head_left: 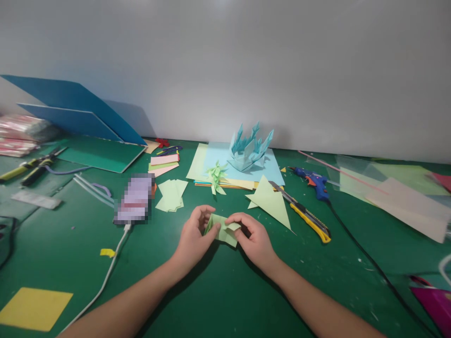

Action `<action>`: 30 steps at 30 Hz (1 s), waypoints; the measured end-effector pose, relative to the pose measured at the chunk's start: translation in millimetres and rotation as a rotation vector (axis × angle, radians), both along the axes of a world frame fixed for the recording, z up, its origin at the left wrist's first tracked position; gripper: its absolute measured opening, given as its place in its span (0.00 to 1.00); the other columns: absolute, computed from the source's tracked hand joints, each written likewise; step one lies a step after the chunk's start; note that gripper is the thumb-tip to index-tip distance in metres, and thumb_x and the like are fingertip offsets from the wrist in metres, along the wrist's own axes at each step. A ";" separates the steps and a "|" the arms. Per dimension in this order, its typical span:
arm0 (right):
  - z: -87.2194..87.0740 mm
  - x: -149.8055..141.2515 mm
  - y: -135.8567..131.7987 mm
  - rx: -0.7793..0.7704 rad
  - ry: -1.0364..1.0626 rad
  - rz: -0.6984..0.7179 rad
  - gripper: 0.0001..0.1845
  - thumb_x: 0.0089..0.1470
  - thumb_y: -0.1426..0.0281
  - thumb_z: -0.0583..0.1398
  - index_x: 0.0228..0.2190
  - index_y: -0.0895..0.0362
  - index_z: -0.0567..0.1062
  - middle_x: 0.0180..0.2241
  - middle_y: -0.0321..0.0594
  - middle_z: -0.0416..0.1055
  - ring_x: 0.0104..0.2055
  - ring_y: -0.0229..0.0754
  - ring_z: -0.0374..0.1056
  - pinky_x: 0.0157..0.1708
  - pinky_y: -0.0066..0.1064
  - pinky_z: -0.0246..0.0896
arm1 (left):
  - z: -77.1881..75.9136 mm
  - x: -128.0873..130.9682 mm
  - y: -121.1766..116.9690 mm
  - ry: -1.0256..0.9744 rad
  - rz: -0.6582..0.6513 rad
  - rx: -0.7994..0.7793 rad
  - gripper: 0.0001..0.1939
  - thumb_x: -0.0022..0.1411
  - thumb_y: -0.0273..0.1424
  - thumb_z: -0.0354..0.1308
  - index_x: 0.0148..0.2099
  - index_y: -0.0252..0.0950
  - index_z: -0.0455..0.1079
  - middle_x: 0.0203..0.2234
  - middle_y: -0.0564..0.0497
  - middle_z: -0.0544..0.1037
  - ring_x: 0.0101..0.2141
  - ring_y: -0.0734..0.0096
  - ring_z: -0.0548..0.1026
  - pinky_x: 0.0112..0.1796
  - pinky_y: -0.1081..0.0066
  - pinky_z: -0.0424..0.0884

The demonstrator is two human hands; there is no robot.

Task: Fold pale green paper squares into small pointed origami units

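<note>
A small folded piece of light green paper (225,234) is held just above the table between both hands. My left hand (198,234) is closed on its left end, the thumb lying across the front. On the other side my right hand (254,238) pinches the right edge, where a flap of the paper sticks up. Behind the hands lies a stack of pale green paper slips (172,195). Larger green paper triangles (271,202) rest beyond my right hand. A green folded-paper flower (216,176) and a light blue folded-paper piece with tall points (248,152) stand farther back.
A yellow utility knife (310,223) and a blue glue gun (313,182) lie to the right. Left are a phone (136,198) with a white cable (116,265), a yellow paper sheet (35,307), pliers (38,169) and an open blue-green folder (102,152).
</note>
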State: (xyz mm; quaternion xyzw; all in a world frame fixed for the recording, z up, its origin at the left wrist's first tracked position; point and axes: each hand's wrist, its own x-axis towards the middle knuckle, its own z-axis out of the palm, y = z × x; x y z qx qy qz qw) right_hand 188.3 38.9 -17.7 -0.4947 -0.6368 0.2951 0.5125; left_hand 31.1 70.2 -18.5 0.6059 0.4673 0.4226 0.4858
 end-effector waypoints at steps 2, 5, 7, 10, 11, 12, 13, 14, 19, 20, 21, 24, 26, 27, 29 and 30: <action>-1.2 -0.4 -0.1 -0.036 0.013 -0.019 0.06 0.52 0.71 0.54 0.29 0.55 0.72 0.30 0.40 0.72 0.31 0.40 0.68 0.29 0.28 0.62 | 1.5 0.8 -1.2 0.012 -0.004 0.002 0.14 0.51 0.29 0.58 0.42 0.39 0.64 0.28 0.55 0.67 0.29 0.74 0.67 0.32 0.73 0.65; -1.7 -1.8 -0.7 -0.086 0.040 -0.040 0.06 0.52 0.68 0.55 0.28 0.56 0.72 0.28 0.39 0.71 0.28 0.39 0.66 0.27 0.27 0.61 | 4.0 2.1 -3.4 0.053 0.000 0.018 0.14 0.50 0.29 0.58 0.41 0.39 0.64 0.29 0.55 0.68 0.30 0.74 0.68 0.33 0.73 0.65; -0.8 -2.8 -1.2 -0.107 0.057 -0.049 0.07 0.52 0.67 0.56 0.28 0.57 0.72 0.26 0.38 0.71 0.26 0.38 0.65 0.26 0.27 0.60 | 5.2 2.8 -4.8 0.072 0.000 0.018 0.14 0.50 0.29 0.58 0.41 0.39 0.63 0.30 0.54 0.70 0.31 0.73 0.68 0.34 0.73 0.65; 1.1 -4.1 -1.7 -0.130 0.081 -0.068 0.07 0.52 0.67 0.56 0.27 0.57 0.71 0.24 0.37 0.70 0.24 0.36 0.64 0.23 0.26 0.59 | 5.9 3.5 -6.5 0.090 -0.010 0.007 0.13 0.51 0.30 0.57 0.41 0.39 0.63 0.31 0.54 0.71 0.31 0.73 0.69 0.34 0.72 0.65; 1.5 -4.4 -1.9 -0.135 0.088 -0.077 0.07 0.52 0.66 0.56 0.27 0.57 0.71 0.24 0.36 0.70 0.23 0.36 0.63 0.23 0.26 0.59 | 5.9 3.6 -6.9 0.096 -0.014 0.003 0.13 0.51 0.30 0.56 0.41 0.39 0.62 0.32 0.53 0.71 0.31 0.73 0.69 0.33 0.72 0.65; 1.7 -4.7 -2.0 -0.138 0.091 -0.086 0.07 0.52 0.66 0.56 0.27 0.57 0.71 0.23 0.36 0.70 0.22 0.36 0.62 0.22 0.25 0.58 | 5.7 3.7 -7.2 0.099 -0.018 0.002 0.13 0.52 0.31 0.56 0.42 0.39 0.62 0.32 0.53 0.70 0.31 0.73 0.69 0.33 0.72 0.65; 1.8 -5.0 -2.2 -0.139 0.094 -0.095 0.07 0.51 0.66 0.56 0.27 0.57 0.71 0.23 0.35 0.69 0.22 0.35 0.62 0.22 0.25 0.58 | 5.6 3.8 -7.5 0.100 -0.022 0.001 0.13 0.52 0.31 0.56 0.42 0.39 0.62 0.32 0.53 0.70 0.30 0.73 0.69 0.32 0.72 0.65; 1.8 -5.3 -2.4 -0.140 0.095 -0.104 0.07 0.51 0.66 0.57 0.27 0.57 0.71 0.23 0.35 0.69 0.22 0.35 0.61 0.22 0.25 0.58 | 5.7 4.0 -7.7 0.097 -0.024 0.001 0.13 0.52 0.31 0.56 0.42 0.39 0.62 0.31 0.53 0.70 0.30 0.73 0.69 0.32 0.72 0.65; 1.9 -7.0 -3.2 -0.138 0.102 -0.123 0.07 0.52 0.66 0.57 0.27 0.57 0.71 0.23 0.36 0.69 0.22 0.35 0.61 0.22 0.26 0.58 | 9.1 5.7 -9.3 0.072 -0.032 0.010 0.11 0.52 0.32 0.56 0.40 0.39 0.63 0.30 0.54 0.71 0.29 0.73 0.69 0.31 0.74 0.65; 2.1 -7.2 -3.3 -0.137 0.102 -0.122 0.07 0.52 0.66 0.57 0.27 0.57 0.71 0.23 0.36 0.69 0.22 0.36 0.62 0.22 0.26 0.59 | 10.1 6.0 -9.7 0.077 -0.032 0.020 0.10 0.52 0.32 0.56 0.39 0.39 0.63 0.30 0.54 0.71 0.29 0.73 0.69 0.30 0.74 0.66; 2.3 -7.4 -3.3 -0.135 0.103 -0.123 0.07 0.51 0.66 0.57 0.27 0.57 0.71 0.23 0.35 0.69 0.22 0.36 0.62 0.22 0.26 0.59 | 11.0 6.2 -10.0 0.088 -0.032 0.033 0.10 0.53 0.32 0.56 0.39 0.39 0.63 0.29 0.54 0.71 0.28 0.74 0.69 0.30 0.75 0.66; 3.0 -7.4 -3.3 -0.135 0.109 -0.128 0.07 0.51 0.66 0.57 0.26 0.57 0.71 0.23 0.35 0.69 0.23 0.36 0.63 0.23 0.26 0.60 | 12.7 6.0 -10.9 0.136 -0.032 0.069 0.07 0.54 0.31 0.55 0.38 0.39 0.64 0.29 0.55 0.71 0.27 0.75 0.68 0.29 0.75 0.65; 3.2 -7.3 -3.2 -0.140 0.112 -0.131 0.07 0.51 0.66 0.57 0.26 0.57 0.70 0.23 0.36 0.69 0.24 0.37 0.63 0.24 0.27 0.60 | 13.1 5.6 -11.3 0.167 -0.032 0.085 0.07 0.55 0.31 0.55 0.38 0.39 0.65 0.29 0.55 0.72 0.27 0.75 0.68 0.29 0.75 0.65; 3.1 -7.2 -3.2 -0.142 0.114 -0.132 0.07 0.51 0.66 0.57 0.26 0.57 0.70 0.24 0.36 0.69 0.24 0.37 0.64 0.25 0.27 0.61 | 13.2 5.3 -11.5 0.179 -0.031 0.092 0.07 0.55 0.31 0.55 0.38 0.39 0.65 0.29 0.55 0.72 0.27 0.74 0.68 0.30 0.75 0.65; 2.9 -7.0 -3.2 -0.145 0.123 -0.130 0.07 0.51 0.66 0.57 0.27 0.57 0.70 0.24 0.36 0.69 0.25 0.38 0.64 0.25 0.27 0.62 | 13.4 4.9 -11.9 0.201 -0.031 0.100 0.07 0.55 0.31 0.55 0.38 0.39 0.65 0.28 0.55 0.72 0.27 0.74 0.68 0.30 0.74 0.65; 2.9 -7.0 -3.2 -0.146 0.128 -0.128 0.07 0.51 0.66 0.57 0.27 0.57 0.70 0.24 0.36 0.70 0.25 0.38 0.65 0.26 0.27 0.62 | 13.5 4.7 -12.2 0.209 -0.031 0.102 0.07 0.55 0.31 0.55 0.38 0.39 0.65 0.28 0.55 0.72 0.27 0.74 0.68 0.30 0.74 0.65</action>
